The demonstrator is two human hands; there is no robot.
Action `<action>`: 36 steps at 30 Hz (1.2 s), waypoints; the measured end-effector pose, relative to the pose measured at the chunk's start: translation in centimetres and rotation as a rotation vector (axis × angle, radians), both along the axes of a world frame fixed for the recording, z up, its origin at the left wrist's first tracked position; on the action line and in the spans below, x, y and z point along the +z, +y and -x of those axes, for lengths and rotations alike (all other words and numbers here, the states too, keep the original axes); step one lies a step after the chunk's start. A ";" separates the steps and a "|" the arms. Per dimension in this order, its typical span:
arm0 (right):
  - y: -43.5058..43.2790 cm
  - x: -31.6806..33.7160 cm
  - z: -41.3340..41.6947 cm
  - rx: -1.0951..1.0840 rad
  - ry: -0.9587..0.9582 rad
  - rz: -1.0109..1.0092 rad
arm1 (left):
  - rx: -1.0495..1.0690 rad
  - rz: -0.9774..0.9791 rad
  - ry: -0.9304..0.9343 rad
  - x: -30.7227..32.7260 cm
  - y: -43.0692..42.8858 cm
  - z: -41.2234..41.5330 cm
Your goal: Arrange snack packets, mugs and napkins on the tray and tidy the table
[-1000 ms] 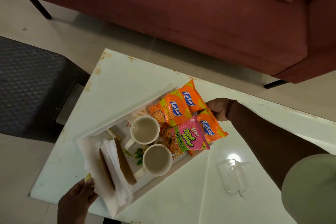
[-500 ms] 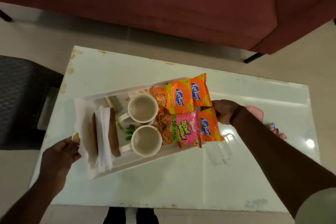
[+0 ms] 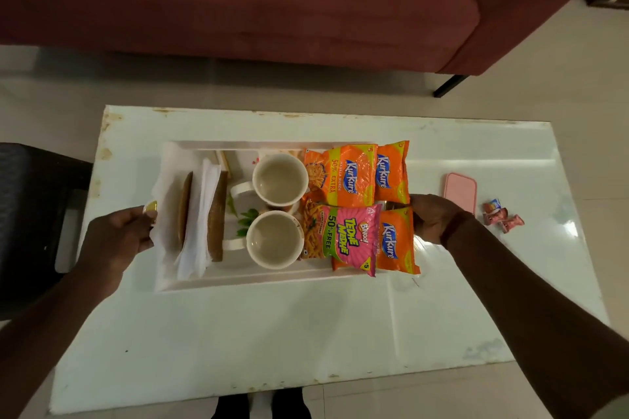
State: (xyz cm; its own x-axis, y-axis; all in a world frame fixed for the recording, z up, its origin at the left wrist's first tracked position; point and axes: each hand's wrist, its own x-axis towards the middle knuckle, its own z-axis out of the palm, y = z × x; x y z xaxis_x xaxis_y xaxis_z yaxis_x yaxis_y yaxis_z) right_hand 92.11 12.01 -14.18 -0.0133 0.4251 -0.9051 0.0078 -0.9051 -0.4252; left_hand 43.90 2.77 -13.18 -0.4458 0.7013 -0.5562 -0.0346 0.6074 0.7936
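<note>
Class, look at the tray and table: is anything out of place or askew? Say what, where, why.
Yes. The two rightmost Kurkure packets overhang the right rim of the tray, so they might slip off. Right of it, a pink case and a few small sweets lie loose on the table, untidied.

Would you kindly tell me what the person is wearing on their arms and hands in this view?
The left forearm and right forearm are bare, with no sleeve in view. The left hand has a thumbnail painted shiny yellow-gold. The right hand has a thin dark reddish band around its wrist. No gloves or watch show.
</note>
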 end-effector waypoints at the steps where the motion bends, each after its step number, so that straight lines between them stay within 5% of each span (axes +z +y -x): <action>1: -0.1 0.0 0.0 -0.009 0.003 -0.002 | -0.007 0.003 -0.003 -0.1 0.6 0.1; 36: 2.4 -3.9 1.5 0.019 -0.004 -0.069 | -0.047 0.097 0.005 -4.8 4.5 1.0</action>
State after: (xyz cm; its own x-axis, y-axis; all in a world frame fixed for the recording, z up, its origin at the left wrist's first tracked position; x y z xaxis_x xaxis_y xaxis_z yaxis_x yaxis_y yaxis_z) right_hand 90.64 14.38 -18.04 -0.0186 0.4864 -0.8735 0.0263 -0.8731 -0.4868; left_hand 42.86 7.24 -18.02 -0.4168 0.6645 -0.6203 0.0000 0.6824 0.7310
